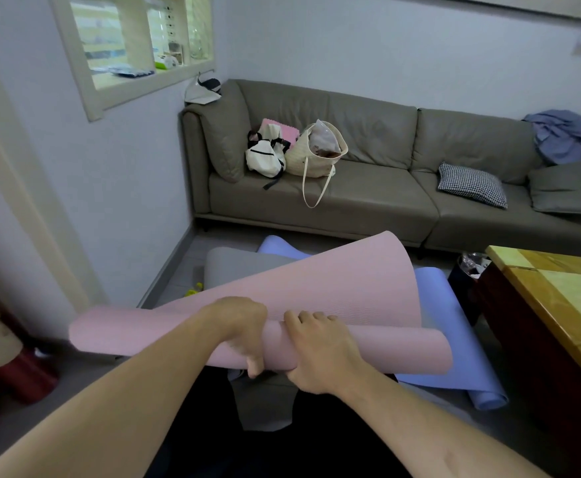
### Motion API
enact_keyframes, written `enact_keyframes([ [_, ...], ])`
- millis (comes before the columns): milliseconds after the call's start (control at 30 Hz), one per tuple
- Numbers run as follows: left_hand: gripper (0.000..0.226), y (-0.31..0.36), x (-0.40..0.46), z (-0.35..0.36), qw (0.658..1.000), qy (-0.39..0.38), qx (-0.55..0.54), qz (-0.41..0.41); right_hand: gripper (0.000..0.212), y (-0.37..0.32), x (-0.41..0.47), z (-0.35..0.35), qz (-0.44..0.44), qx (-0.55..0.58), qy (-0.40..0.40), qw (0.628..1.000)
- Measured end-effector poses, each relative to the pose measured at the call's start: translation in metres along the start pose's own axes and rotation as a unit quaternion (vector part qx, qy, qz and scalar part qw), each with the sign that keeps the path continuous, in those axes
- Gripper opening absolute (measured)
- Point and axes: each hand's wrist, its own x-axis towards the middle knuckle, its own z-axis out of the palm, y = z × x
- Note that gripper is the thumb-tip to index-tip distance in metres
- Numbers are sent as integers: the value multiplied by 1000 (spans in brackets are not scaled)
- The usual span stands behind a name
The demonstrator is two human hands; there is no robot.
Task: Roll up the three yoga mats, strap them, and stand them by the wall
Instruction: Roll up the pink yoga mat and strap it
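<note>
Head view puts your fingers (311,317) at the centre: both sets are curled shut around the rolled part of the pink mat (334,288). Your left hand (244,331) wraps over the top with the thumb tucked below, and your right hand (320,350) clamps just beside it, nearly touching. The roll is lifted off the floor in front of you, and its loose tail fans up and away toward the sofa (368,174).

You are on the first step, rolling, and only partway through this mat. By my reading, the next move calls for turning the roll away from you while keeping the edges square, since the free sheet looks skewed to the roll and could cone out.

Count three mats: the pink one in your grip, a grey mat (234,262) lying flat between you and the sofa, and a blue mat (454,339) beside it, curled at its ends. No strap shows. None stands by the wall yet.
</note>
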Motion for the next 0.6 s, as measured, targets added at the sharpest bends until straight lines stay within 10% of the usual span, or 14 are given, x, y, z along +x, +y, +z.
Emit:
enact_keyframes([
  [167,61,-4,2,2,1000,4,-11,19,53,4,5,-14,2,31,-44,999],
  [400,67,4,-6,64,960,270,74,-3,61,11,18,-12,8,50,-69,996],
  [600,65,-4,-7,38,978,207,25,19,64,5,8,-2,17,40,-4,999],
])
